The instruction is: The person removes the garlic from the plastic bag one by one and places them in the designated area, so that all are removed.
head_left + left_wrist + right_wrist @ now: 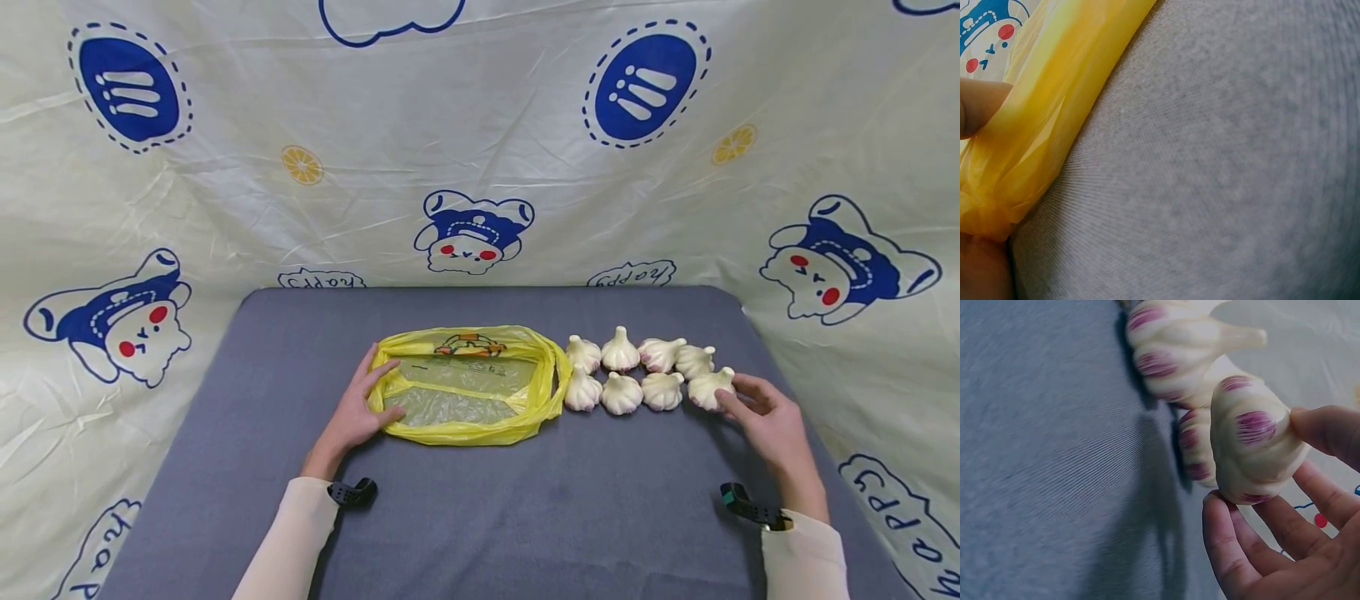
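A yellow plastic bag (465,433) lies with its mouth spread wide, its pale lining showing inside. At its left end my left hand (356,414) grips the rolled rim, thumb and fingers hooked over into the mouth; the left wrist view shows the yellow rim (1054,106) caught between the digits. My right hand (772,421) pinches a white garlic bulb (1254,447) with purple streaks between thumb and fingertips, at the right end of the garlic group. Several more garlic bulbs (621,393) sit in two rows between the bag and that hand.
Blue-grey cloth covers the table (570,517). Behind and at both sides hangs a pale printed curtain (480,117) with blue cartoon figures. The nearest bulbs touch or nearly touch the bag's right end, where its handle (558,383) bunches up.
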Demonstrator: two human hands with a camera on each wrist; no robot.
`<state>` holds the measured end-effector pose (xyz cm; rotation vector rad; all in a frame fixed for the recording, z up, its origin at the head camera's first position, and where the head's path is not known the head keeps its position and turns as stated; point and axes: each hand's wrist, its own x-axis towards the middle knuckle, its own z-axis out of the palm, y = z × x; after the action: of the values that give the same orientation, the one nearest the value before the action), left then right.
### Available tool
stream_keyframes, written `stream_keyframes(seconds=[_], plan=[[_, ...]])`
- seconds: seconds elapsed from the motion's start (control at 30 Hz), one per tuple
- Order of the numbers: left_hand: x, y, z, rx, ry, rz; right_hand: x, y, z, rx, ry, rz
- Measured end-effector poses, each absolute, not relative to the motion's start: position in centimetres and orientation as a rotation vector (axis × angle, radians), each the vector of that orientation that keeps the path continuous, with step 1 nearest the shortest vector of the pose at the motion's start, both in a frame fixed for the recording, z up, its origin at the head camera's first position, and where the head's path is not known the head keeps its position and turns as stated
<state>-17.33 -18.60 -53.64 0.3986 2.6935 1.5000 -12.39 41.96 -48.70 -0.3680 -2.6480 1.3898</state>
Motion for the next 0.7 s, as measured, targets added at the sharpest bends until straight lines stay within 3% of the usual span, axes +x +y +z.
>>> stream_keyframes(seconds=[0.7], plan=[[-17.2,-18.5,-53.4,0.410,2.688,1.518,-12.8,42.1,-50.8,-0.451,-2.793,1.212]])
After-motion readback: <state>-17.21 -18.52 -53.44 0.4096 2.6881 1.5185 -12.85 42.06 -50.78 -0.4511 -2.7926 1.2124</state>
